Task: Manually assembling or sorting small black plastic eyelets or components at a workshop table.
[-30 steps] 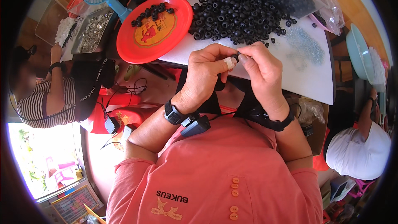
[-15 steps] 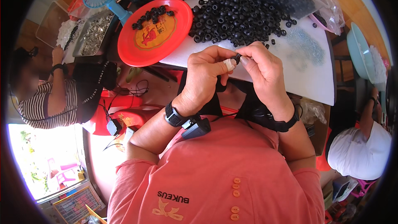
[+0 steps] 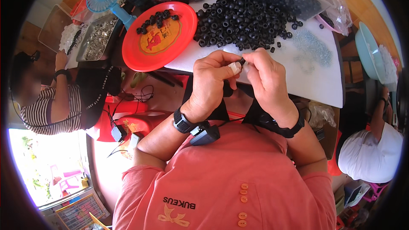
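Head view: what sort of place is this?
Likely a small hand-assembly workshop: a heap of hollow black parts on the worktable, a tray of metal pieces, and a striped-shirted co-worker alongside.

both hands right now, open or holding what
Left hand: closed, pinching a small black piece.
Right hand: at the same piece; whether closed on it cannot be told.

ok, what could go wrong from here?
Small black part: pinched between left hand and right hand near the white tabletop's front edge, it could slip and drop.
Loose heap of small black round pieces: just beyond the hands, a knock might scatter them.
Round red plastic plate: seems to overhang the edge; a bump could tip it.
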Motion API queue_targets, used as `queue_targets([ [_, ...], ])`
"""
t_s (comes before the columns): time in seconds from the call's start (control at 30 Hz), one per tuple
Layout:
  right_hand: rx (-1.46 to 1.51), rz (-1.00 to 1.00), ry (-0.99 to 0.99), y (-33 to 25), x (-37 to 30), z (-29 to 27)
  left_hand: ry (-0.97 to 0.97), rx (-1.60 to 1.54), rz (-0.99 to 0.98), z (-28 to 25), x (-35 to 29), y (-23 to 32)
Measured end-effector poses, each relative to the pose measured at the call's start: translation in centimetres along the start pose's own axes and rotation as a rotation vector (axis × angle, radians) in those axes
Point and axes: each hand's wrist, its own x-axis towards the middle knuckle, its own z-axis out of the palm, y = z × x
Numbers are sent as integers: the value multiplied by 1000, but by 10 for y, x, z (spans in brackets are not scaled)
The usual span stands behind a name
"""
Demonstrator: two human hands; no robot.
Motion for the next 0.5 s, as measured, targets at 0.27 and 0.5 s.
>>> queue_targets([
  [0.27,-169,-3,207,0,-12,28,12,48,-25,8,-3,5],
  [0.5,-215,-85,138,4,-8,9,-110,200,-77,3,-8,20],
])
